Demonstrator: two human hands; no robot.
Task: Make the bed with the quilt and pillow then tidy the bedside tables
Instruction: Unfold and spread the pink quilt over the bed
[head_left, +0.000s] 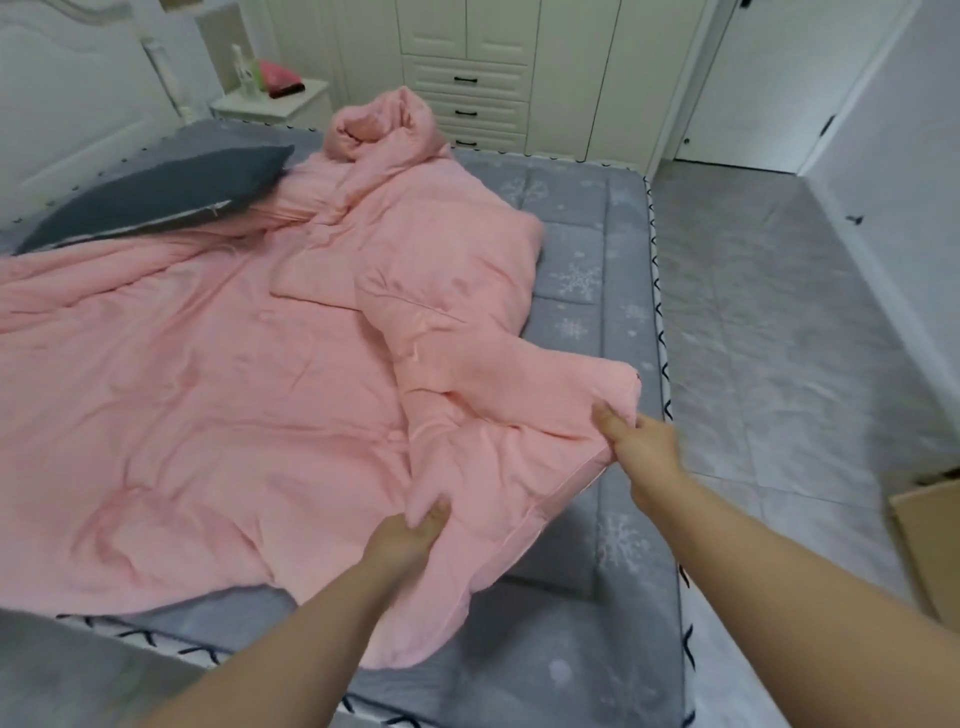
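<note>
A pink quilt (218, 395) lies rumpled over the grey snowflake-patterned bed (582, 291), bunched into a heap toward the far side. My left hand (410, 530) grips a fold of the quilt near the foot of the bed. My right hand (641, 441) pinches the quilt's corner near the bed's right edge. A dark grey pillow (156, 197) rests at the head, partly on the quilt. A white bedside table (275, 106) stands beyond the bed.
On the bedside table sit a bottle (243, 70) and a pink-red item (278, 78). A white wardrobe with drawers (467, 78) lines the far wall. Grey tiled floor (769, 322) runs along the right. A cardboard box (930, 540) sits at the right edge.
</note>
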